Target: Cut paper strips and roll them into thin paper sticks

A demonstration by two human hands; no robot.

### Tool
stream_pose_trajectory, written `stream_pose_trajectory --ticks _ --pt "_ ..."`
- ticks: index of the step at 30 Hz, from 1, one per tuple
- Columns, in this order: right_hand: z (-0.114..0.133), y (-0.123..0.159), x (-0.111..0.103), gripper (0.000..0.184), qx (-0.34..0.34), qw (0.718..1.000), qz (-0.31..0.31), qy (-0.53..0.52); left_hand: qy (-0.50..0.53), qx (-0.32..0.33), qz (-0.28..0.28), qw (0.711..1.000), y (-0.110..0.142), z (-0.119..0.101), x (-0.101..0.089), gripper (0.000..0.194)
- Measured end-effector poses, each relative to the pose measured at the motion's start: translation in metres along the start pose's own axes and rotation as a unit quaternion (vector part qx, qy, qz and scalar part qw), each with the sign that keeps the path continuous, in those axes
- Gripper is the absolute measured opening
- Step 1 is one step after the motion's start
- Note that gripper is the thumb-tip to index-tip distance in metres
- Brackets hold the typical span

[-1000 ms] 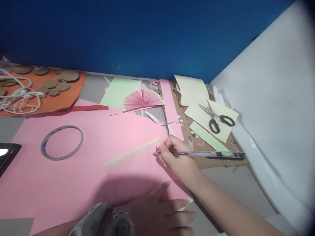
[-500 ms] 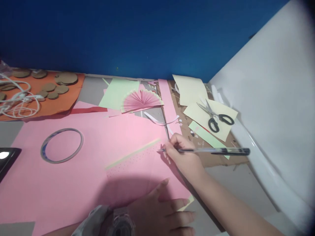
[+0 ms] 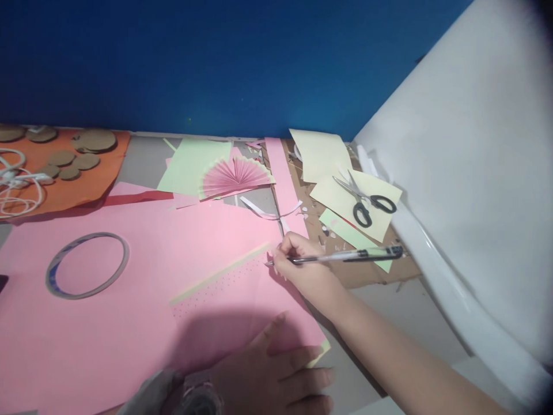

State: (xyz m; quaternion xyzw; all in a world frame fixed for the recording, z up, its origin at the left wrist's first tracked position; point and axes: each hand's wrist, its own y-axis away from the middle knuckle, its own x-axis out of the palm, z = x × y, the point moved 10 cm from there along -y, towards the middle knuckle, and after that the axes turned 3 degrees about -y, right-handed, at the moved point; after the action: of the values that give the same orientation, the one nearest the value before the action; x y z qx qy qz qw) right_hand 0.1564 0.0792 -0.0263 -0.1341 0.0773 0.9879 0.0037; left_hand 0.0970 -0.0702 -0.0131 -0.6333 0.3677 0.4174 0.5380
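A black and clear pen (image 3: 332, 256) is pinched in my right hand (image 3: 302, 265), its tip at the right end of several rows of small dots. The dots lie on a large pink paper sheet (image 3: 142, 328), just below a pale yellow-green strip (image 3: 220, 273) that slants across it. My left hand (image 3: 268, 369) lies flat near the lower right corner of the pink sheet, fingers spread and holding nothing. A watch (image 3: 201, 395) is on its wrist. That corner of the sheet has a yellow-green edge (image 3: 320, 353).
A tape roll (image 3: 123, 262) lies on the pink sheet at left. Behind are a folded pink paper fan (image 3: 237, 177), green paper (image 3: 190, 164), and scissors (image 3: 363, 199) on cream paper (image 3: 386, 193). Cardboard discs (image 3: 94, 140) and a white cable (image 3: 21, 178) rest on orange paper (image 3: 106, 178).
The whole view has shifted, so the table things appear further left. My right hand still holds the pen, whose rear end has swung upward. My left hand stays flat on the sheet.
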Motion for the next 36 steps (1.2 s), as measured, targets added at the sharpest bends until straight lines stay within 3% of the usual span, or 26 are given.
stream_pose_trajectory --ticks 3,7,12,18,26,29,32,34,36 --pt "0.0 0.001 -0.004 0.028 -0.007 0.999 -0.01 -0.046 -0.003 0.011 -0.058 0.998 -0.001 -0.002 -0.02 0.026" --pt "-0.002 -0.001 -0.004 0.029 0.004 1.0 -0.02 -0.016 0.01 -0.004 -0.085 0.996 -0.003 0.001 -0.027 0.022" --pt "0.004 -0.002 -0.004 0.029 -0.021 0.998 -0.023 0.046 0.01 -0.003 -0.071 0.997 -0.004 0.001 -0.022 0.025" --pt "-0.002 -0.001 -0.011 0.028 -0.005 0.999 -0.018 -0.026 0.008 -0.006 -0.065 0.998 0.002 -0.002 -0.016 0.024" --pt "0.004 -0.003 -0.013 0.027 -0.048 0.992 -0.033 0.11 0.011 -0.006 -0.054 0.998 -0.001 -0.004 -0.015 0.026" --pt "0.01 -0.004 -0.015 0.027 -0.037 0.999 -0.005 -0.014 0.001 0.003 -0.049 0.999 0.001 -0.001 -0.019 0.027" --pt "0.015 -0.006 -0.027 0.026 -0.025 0.982 -0.027 -0.184 0.002 0.006 -0.008 1.0 0.005 0.011 -0.022 0.032" --pt "0.015 -0.007 -0.021 0.027 -0.008 0.979 0.001 -0.202 0.028 -0.015 0.038 0.999 0.004 0.025 -0.022 0.038" --pt "0.013 -0.006 -0.003 0.027 0.017 0.984 0.065 -0.165 0.051 -0.081 0.064 0.993 -0.001 0.04 -0.023 0.047"
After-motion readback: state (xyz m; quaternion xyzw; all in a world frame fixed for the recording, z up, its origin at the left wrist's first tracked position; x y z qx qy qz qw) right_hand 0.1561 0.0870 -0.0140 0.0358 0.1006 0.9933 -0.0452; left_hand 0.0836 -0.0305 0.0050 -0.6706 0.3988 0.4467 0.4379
